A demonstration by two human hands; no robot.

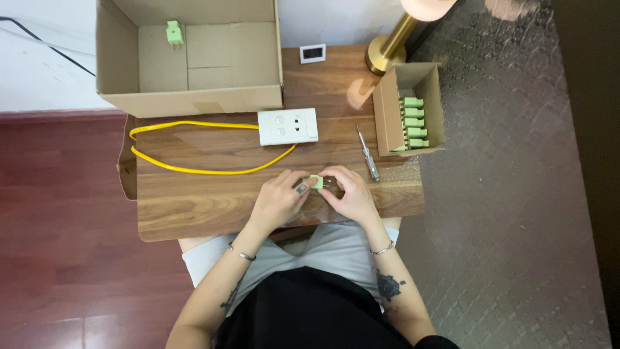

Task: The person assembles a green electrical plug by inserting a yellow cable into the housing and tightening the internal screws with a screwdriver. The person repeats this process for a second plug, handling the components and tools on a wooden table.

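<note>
— What do the hands hold, centre frame? 
— A small pale-green plug (316, 181), just above the wooden counter (194, 207). The left hand (279, 199) and right hand (352, 194) both have their fingers closed on it, one at each end.

— How would it handle? 
— Probably light, stiff plastic, hardly fragile (metal prongs seem to show at its right end). Best pinched by the flat body.

— Its look? 
— Blocky, mint green, matching those in the small box (426, 81) at upper right.
</note>
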